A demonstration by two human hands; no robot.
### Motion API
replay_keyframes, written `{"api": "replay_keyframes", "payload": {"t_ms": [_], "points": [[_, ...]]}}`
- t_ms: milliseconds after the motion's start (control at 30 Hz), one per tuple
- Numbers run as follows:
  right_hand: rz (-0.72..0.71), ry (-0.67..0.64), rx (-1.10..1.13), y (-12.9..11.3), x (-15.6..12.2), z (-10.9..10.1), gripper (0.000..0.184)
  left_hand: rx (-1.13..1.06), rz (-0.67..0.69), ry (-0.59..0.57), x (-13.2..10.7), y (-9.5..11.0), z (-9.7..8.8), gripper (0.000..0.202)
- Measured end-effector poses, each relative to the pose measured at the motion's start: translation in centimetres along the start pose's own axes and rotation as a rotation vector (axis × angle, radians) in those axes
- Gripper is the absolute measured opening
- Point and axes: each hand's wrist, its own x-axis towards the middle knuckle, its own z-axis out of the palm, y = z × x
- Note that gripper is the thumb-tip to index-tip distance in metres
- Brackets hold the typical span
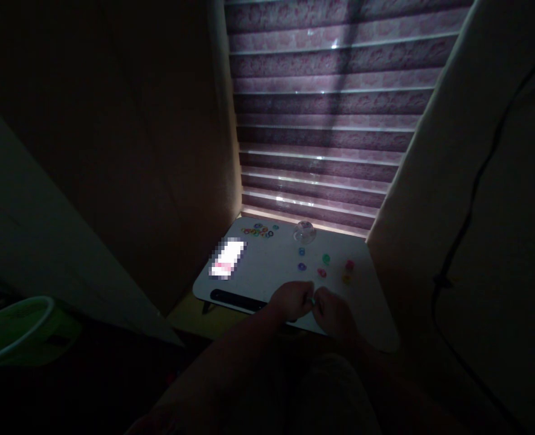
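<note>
Over the front edge of a white lap table (pixel 272 275), my left hand (pixel 293 300) and my right hand (pixel 334 311) meet, both with fingers pinched closed. A small pale greenish piece (pixel 311 300) shows between their fingertips; its kind is too small and dim to tell. Just beyond the hands lie small coloured rings or beads: a blue one (pixel 301 251), a purple one (pixel 302 266), a green one (pixel 326 258), a pink one (pixel 322 273), a red one (pixel 349 264) and a yellow one (pixel 346 278).
A cluster of small coloured rings (pixel 258 231) lies at the table's back left. Near it glows a pixelated phone-like screen (pixel 227 258). A clear round container (pixel 304 232) stands by the pleated blind (pixel 322 139). A green basket (pixel 27 332) is at lower left; a dark cable (pixel 471 199) hangs right.
</note>
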Motion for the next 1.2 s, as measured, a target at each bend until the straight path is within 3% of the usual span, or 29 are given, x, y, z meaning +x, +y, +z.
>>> {"api": "replay_keyframes", "payload": {"t_ms": [767, 1200], "points": [[-0.01, -0.008, -0.001, 0.1, 0.02, 0.11, 0.01, 0.018, -0.029, -0.01, 0.09, -0.14, 0.39, 0.01], [0.0, -0.013, -0.004, 0.14, 0.02, 0.19, 0.009, 0.019, -0.028, -0.025, 0.01, 0.24, -0.28, 0.011]]}}
